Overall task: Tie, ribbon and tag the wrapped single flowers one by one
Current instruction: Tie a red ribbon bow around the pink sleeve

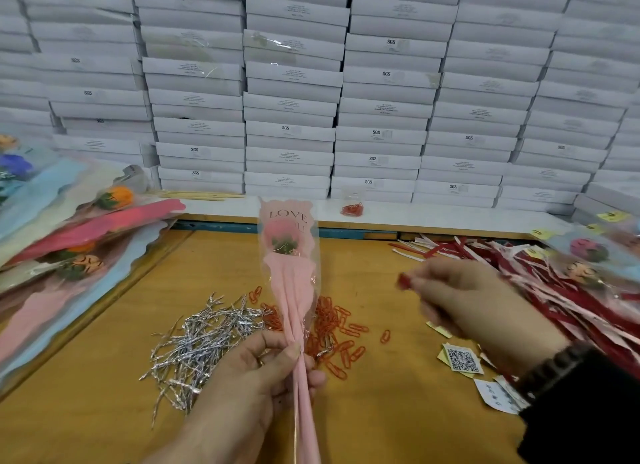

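Two hands, left hand grips flower (upright), rt hand pinches ribbon

One wrapped flower held (two hands).

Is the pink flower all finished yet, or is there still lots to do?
Not yet. The pink wrapped flower is already in its sleeve, and the left hand grips its gathered stem. I can't see a tie, ribbon or tag on it. The right hand pinches something small and red, blurred. Silver twist ties, red ribbons and QR tags wait on the table. More wrapped flowers lie at the left.
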Demonstrator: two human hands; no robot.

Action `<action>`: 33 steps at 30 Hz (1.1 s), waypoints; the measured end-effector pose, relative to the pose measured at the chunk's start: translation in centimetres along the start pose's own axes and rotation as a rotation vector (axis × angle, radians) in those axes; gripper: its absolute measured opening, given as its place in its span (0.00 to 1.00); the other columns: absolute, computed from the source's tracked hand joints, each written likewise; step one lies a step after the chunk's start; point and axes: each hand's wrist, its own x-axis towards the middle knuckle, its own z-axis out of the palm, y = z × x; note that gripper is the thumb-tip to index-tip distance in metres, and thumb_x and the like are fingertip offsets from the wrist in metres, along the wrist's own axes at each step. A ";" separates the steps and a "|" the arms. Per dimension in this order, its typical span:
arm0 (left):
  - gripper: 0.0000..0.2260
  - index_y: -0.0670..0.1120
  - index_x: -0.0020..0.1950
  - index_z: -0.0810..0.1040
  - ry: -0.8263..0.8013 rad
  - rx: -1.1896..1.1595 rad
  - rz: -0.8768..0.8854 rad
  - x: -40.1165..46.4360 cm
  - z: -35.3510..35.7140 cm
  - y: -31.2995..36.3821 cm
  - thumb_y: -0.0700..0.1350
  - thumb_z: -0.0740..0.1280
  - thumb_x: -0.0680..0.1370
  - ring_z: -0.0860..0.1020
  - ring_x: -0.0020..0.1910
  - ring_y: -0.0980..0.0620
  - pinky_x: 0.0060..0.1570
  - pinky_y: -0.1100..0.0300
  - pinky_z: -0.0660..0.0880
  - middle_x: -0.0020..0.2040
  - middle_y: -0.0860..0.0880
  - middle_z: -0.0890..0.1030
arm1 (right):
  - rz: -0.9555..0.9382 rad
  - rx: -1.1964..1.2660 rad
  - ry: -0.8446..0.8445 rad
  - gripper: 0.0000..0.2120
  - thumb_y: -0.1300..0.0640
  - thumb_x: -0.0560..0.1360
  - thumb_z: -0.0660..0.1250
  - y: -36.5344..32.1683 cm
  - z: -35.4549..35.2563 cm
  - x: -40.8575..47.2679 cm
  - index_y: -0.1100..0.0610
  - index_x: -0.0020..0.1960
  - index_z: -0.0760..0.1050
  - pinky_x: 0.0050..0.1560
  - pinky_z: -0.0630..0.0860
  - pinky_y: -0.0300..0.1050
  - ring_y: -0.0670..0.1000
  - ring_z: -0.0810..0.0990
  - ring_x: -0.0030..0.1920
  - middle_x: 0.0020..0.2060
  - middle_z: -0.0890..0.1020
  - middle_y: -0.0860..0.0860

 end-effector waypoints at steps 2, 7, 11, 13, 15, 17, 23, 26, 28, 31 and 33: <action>0.05 0.36 0.40 0.72 -0.019 0.018 -0.006 0.0 0.0 0.1 0.34 0.65 0.66 0.80 0.26 0.43 0.24 0.57 0.77 0.29 0.38 0.78 | 0.016 -0.013 -0.152 0.08 0.62 0.78 0.61 -0.3 2.3 -0.6 0.56 0.45 0.78 0.22 0.63 0.31 0.43 0.67 0.21 0.25 0.76 0.48; 0.07 0.36 0.39 0.73 -0.039 0.032 0.008 -0.2 0.2 0.0 0.35 0.66 0.63 0.79 0.25 0.43 0.25 0.56 0.77 0.30 0.36 0.78 | 0.055 0.020 -0.295 0.07 0.61 0.78 0.61 -0.2 6.5 -0.9 0.58 0.47 0.77 0.25 0.64 0.30 0.39 0.68 0.23 0.30 0.77 0.46; 0.08 0.34 0.40 0.73 -0.067 0.030 0.027 -0.3 0.4 0.1 0.34 0.66 0.62 0.79 0.24 0.43 0.23 0.59 0.77 0.31 0.33 0.78 | 0.073 0.117 -0.343 0.15 0.50 0.78 0.61 -0.1 8.0 -1.1 0.59 0.40 0.78 0.23 0.63 0.30 0.40 0.67 0.21 0.26 0.75 0.46; 0.09 0.34 0.41 0.72 -0.078 0.020 0.033 -0.3 0.6 0.1 0.32 0.66 0.62 0.78 0.23 0.43 0.22 0.59 0.76 0.29 0.32 0.77 | 0.077 0.161 -0.369 0.16 0.50 0.78 0.61 0.0 8.4 -1.3 0.58 0.37 0.76 0.23 0.63 0.29 0.40 0.68 0.21 0.25 0.75 0.47; 0.11 0.35 0.41 0.70 -0.075 0.012 0.047 -0.4 0.7 0.1 0.31 0.66 0.62 0.77 0.22 0.42 0.21 0.59 0.76 0.28 0.33 0.76 | 0.086 0.173 -0.360 0.16 0.50 0.78 0.62 0.4 8.6 -1.4 0.59 0.37 0.77 0.23 0.63 0.29 0.40 0.68 0.21 0.24 0.75 0.48; 0.11 0.36 0.41 0.70 -0.057 0.006 0.060 -0.4 0.8 0.1 0.31 0.65 0.61 0.77 0.21 0.43 0.20 0.59 0.75 0.27 0.34 0.76 | 0.087 0.161 -0.325 0.15 0.51 0.77 0.63 0.7 8.6 -1.3 0.61 0.39 0.77 0.24 0.64 0.29 0.40 0.68 0.21 0.23 0.74 0.46; 0.10 0.36 0.43 0.71 -0.041 0.003 0.063 -0.4 0.5 0.1 0.31 0.65 0.63 0.79 0.23 0.44 0.23 0.58 0.76 0.27 0.37 0.77 | 0.052 0.128 -0.338 0.10 0.58 0.78 0.63 0.6 8.0 -1.6 0.57 0.38 0.74 0.25 0.64 0.31 0.41 0.67 0.22 0.26 0.74 0.48; 0.07 0.35 0.41 0.71 -0.004 0.012 0.087 -0.3 0.5 -0.1 0.27 0.63 0.67 0.77 0.21 0.49 0.21 0.65 0.74 0.24 0.39 0.76 | -0.024 -0.035 -0.355 0.07 0.56 0.76 0.65 0.4 8.0 -2.0 0.55 0.40 0.74 0.33 0.69 0.32 0.41 0.72 0.29 0.34 0.77 0.49; 0.07 0.36 0.41 0.70 0.006 0.007 0.084 -0.1 0.4 -0.1 0.25 0.62 0.70 0.75 0.20 0.51 0.20 0.67 0.72 0.23 0.41 0.75 | -0.102 -0.132 -0.345 0.06 0.56 0.74 0.67 0.2 7.8 -2.1 0.54 0.39 0.75 0.43 0.70 0.35 0.42 0.73 0.39 0.40 0.76 0.49; 0.07 0.37 0.41 0.71 -0.020 -0.013 0.059 -0.2 0.3 -0.1 0.27 0.63 0.69 0.77 0.22 0.49 0.23 0.62 0.75 0.26 0.39 0.77 | -0.192 -0.251 -0.434 0.04 0.59 0.73 0.67 -0.1 7.5 -2.4 0.56 0.39 0.77 0.45 0.69 0.31 0.39 0.71 0.42 0.48 0.73 0.49; 0.07 0.37 0.42 0.70 -0.053 -0.045 0.046 -0.4 0.5 0.1 0.28 0.63 0.67 0.77 0.22 0.47 0.23 0.59 0.76 0.26 0.37 0.77 | -0.243 -0.350 -0.471 0.04 0.59 0.72 0.67 0.0 7.5 -2.6 0.59 0.41 0.78 0.41 0.65 0.25 0.37 0.70 0.41 0.49 0.72 0.49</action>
